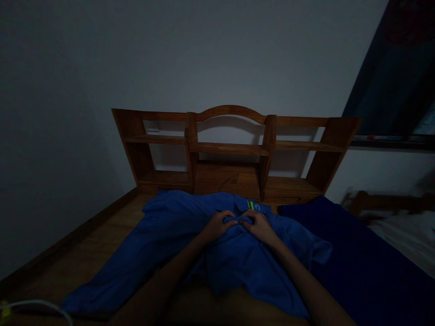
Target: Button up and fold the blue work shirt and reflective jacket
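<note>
Head view: pinching blue garment [234, 253], spread over wooden boards [102, 235] before headboard [227, 171], with left hand [218, 225] and right hand [260, 227] close together, just below yellow-green label [250, 205]; with each grip nearly closed on cloth. Apparently part-way: already laid out, with one long part stretched leftward; not yet smooth across front. Too dark to tell any fastening.

We have open air above the blue work jacket [170, 231]; the bookcase headboard [231, 149] blocks us ahead, the wall [68, 117] on our left.

Bare left hand [219, 225], bare right hand [261, 228]; slim bare forearms [302, 276], narrow wrists [276, 243]
</note>
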`<act>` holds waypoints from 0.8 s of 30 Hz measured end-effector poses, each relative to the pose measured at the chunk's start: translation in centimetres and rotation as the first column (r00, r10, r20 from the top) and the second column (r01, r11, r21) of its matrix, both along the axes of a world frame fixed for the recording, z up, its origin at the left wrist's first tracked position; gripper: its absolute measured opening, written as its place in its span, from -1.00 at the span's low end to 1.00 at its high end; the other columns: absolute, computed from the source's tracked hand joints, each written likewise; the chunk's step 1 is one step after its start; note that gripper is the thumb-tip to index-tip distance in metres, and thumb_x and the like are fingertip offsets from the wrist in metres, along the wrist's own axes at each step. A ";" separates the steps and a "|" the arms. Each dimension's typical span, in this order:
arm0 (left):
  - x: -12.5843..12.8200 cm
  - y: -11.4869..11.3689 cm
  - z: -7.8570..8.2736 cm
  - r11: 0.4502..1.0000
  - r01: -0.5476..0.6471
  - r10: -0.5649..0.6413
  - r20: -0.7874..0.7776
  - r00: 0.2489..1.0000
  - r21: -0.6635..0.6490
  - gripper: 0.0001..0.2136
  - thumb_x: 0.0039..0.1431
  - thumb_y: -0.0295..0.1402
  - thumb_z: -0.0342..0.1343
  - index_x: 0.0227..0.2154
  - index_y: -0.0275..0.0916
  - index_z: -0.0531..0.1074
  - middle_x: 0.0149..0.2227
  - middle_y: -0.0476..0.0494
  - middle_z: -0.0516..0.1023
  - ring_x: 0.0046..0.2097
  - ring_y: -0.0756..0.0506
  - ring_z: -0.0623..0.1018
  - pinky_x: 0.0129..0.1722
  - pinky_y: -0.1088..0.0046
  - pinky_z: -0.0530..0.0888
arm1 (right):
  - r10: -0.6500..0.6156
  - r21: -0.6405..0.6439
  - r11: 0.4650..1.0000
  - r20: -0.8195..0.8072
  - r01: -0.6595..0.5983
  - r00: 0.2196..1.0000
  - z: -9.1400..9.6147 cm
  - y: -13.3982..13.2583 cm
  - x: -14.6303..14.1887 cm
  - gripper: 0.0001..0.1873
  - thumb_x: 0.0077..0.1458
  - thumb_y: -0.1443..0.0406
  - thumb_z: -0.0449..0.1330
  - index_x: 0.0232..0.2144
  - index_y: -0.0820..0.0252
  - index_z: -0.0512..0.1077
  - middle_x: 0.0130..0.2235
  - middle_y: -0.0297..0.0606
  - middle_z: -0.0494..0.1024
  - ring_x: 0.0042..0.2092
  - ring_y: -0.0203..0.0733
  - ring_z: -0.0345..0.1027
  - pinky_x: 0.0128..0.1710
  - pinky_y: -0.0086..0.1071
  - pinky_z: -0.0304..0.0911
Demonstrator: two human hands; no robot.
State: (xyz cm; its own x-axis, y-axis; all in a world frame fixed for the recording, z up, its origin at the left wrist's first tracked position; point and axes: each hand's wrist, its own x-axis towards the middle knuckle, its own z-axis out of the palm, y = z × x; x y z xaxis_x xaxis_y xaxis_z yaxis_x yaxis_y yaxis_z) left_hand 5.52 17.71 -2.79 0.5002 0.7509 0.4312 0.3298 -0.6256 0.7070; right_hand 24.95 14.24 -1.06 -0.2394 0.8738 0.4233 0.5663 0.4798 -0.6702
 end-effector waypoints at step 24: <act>0.4 -1.0 0.5 0.941 -0.212 0.246 -0.105 0.964 0.263 -0.89 0.10 -0.38 0.05 -0.29 -0.18 0.39 -0.27 -0.06 0.48 -0.19 -0.07 0.48 -0.22 0.48 0.37 | 0.013 0.094 0.995 0.027 -0.016 1.000 0.4 -0.5 -0.5 -0.92 0.06 0.29 0.16 -0.43 0.19 0.42 -0.34 -0.29 0.45 -0.25 -0.22 0.33 -0.21 -0.40 0.19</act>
State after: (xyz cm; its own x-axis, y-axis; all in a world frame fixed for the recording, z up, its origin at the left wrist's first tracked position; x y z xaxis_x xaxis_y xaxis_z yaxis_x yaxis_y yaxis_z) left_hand 5.96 16.69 -2.26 0.3936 0.7302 0.5584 0.5659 -0.6712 0.4788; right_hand 24.50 13.75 -0.65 -0.2638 0.8266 0.4971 0.5760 0.5483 -0.6063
